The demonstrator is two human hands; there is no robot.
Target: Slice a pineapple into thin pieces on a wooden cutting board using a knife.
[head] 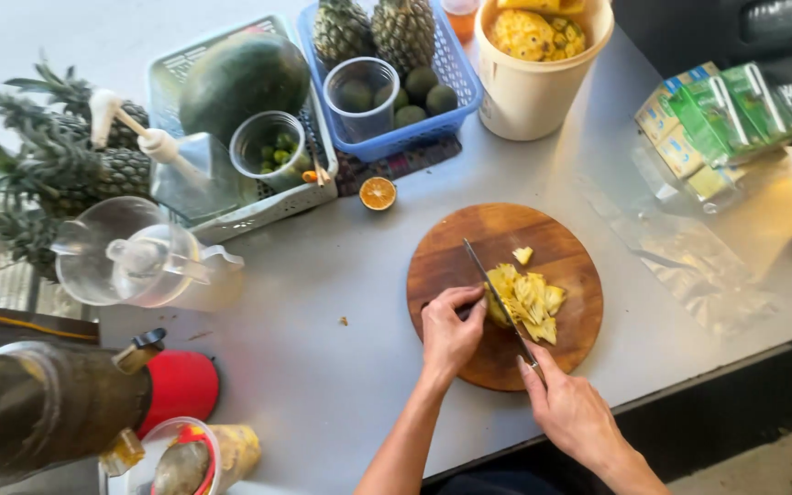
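Note:
A round wooden cutting board (469, 238) lies on the grey counter, with yellow pineapple pieces (532, 298) heaped on it and one small chunk (523, 255) apart at the top. My left hand (449, 328) rests on the board, fingertips pressing the left side of the pineapple. My right hand (568, 406) grips the handle of a long knife (492, 284). Its blade runs up and to the left across the pineapple, beside my left fingers.
A cream bucket of pineapple scraps (535, 64) stands behind. A blue basket (394, 78) holds pineapples and green fruit; a white basket (249, 128) holds a watermelon. Half an orange (378, 193), a clear jug (135, 252), whole pineapples (57, 165), green cartons (712, 119), plastic bags (698, 266).

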